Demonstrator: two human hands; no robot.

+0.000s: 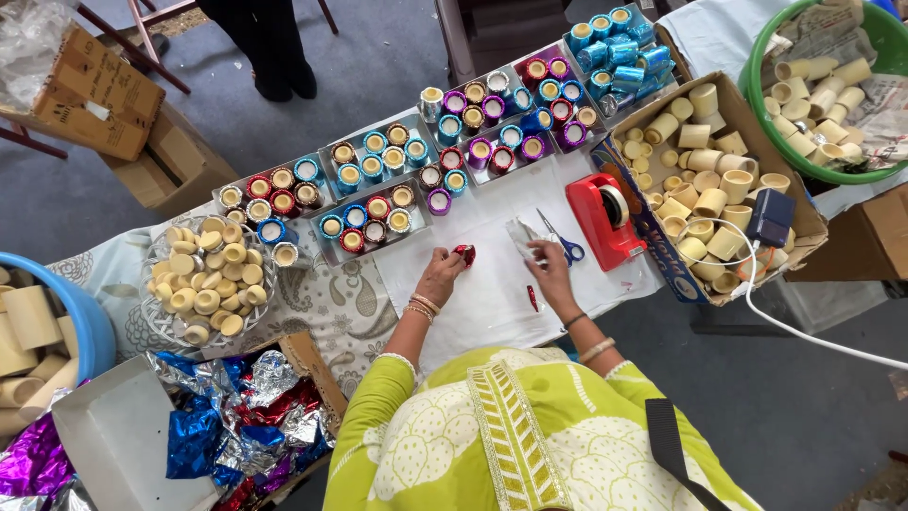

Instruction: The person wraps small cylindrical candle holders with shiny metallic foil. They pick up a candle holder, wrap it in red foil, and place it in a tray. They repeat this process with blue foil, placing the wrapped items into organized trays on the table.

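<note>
The step in hand looked like wrapping a small cup in foil on the white sheet (492, 284) at the middle of the bench. The left hand (443, 274) was closed round a red cup (464, 254) at its fingertips, holding it just above the sheet. The right hand (549, 260), at 3 o'clock from the left, had its fingers pinched together on a silver foil piece (523, 237); how tightly could not be told. Scissors (566, 244) lay just beside that hand, toward 1 o'clock, and a red tape dispenser (605, 220) stood beyond them. Trays of finished cups (378, 185) ran along 12 o'clock, and a box of bare cups (700, 180) sat at 2 o'clock. The next move probably called for bringing foil and cup together, with a steady pinch so the thin foil would not tear.
</note>
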